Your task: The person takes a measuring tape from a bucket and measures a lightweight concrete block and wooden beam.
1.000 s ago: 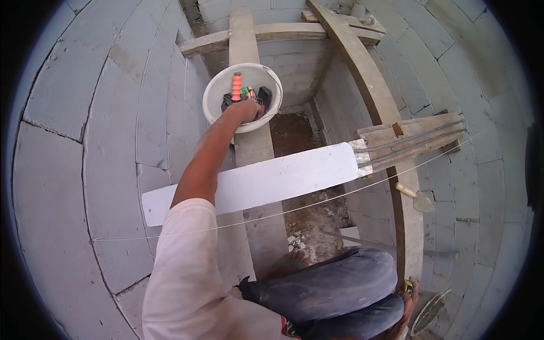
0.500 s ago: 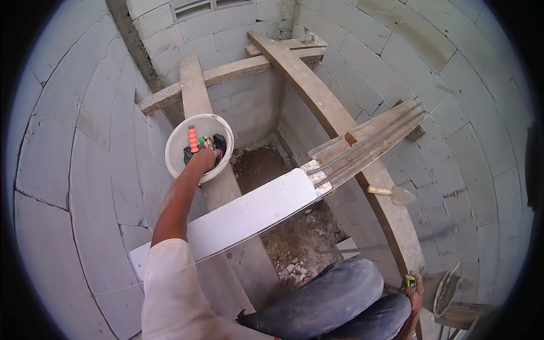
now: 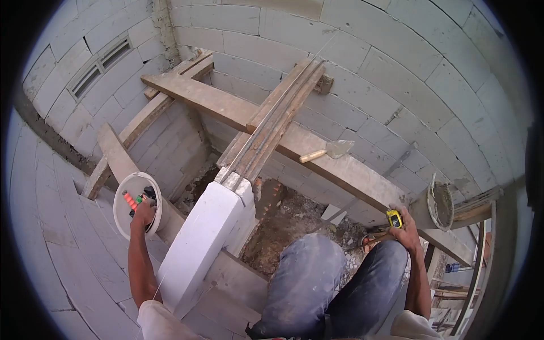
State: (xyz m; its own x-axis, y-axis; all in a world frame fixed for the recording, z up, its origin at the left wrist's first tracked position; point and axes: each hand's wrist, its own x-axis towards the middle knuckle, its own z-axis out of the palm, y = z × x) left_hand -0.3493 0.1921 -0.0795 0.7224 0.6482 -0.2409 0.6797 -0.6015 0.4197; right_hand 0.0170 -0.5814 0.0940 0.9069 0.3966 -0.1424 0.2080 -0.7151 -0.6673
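Observation:
My left hand (image 3: 146,212) reaches into a white bucket (image 3: 119,218) at the left, its fingers closed among the tools; what they grip is hidden. Beside the fingers, an orange ribbed handle (image 3: 130,200) sticks up next to dark items. My right hand (image 3: 409,231) is wrapped round a yellow and black tape measure (image 3: 395,219), above the wooden plank at the right, close to my knee. Between my arms lies a long white block (image 3: 198,243), with thin metal rods (image 3: 272,122) running from its far end along wooden boards.
A trowel (image 3: 328,151) lies on the long plank (image 3: 340,170). A mortar-stained bucket (image 3: 435,204) stands at the right. Light block walls (image 3: 272,28) surround me. Below the planks is a rubble-strewn floor (image 3: 283,221). A taut string (image 3: 161,283) runs along the block.
My view has swung to the right, so the bucket and block appear further left. My right hand with the tape measure has come up into fuller view. My left hand stays in the bucket.

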